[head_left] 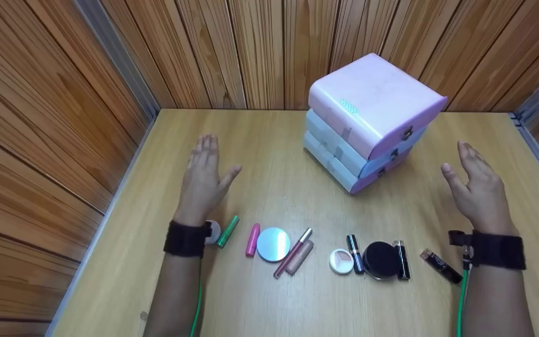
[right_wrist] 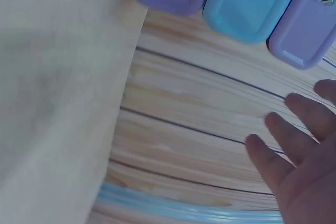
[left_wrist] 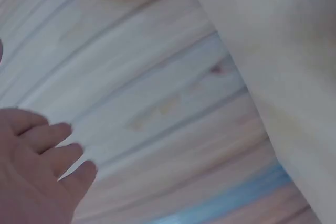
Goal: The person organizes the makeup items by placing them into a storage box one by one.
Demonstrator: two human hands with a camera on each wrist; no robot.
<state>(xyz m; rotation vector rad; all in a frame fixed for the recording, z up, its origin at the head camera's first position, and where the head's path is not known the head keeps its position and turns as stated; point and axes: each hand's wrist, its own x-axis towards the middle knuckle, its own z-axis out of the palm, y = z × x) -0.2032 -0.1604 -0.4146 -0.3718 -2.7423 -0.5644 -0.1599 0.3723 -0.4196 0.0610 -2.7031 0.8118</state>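
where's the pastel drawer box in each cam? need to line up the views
Head: drawer box sits upper right of centre on the table, between the open left hand and right hand.
Left wrist: not in it; only fingers and wood panelling.
Right wrist: its purple and blue drawer fronts run along the top edge, above the fingers.
Shared landmark: the wood-panelled wall.

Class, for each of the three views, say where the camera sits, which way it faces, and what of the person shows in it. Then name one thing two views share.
Head: worn on the head, looks forward and down at the table, the cosmetics and the stacked box; both forearms, left hand and right hand show.
Left wrist: looks past the fingers at the wooden wall.
Right wrist: looks past the fingers at the box and wall.
Shared: head and right wrist both show the box.
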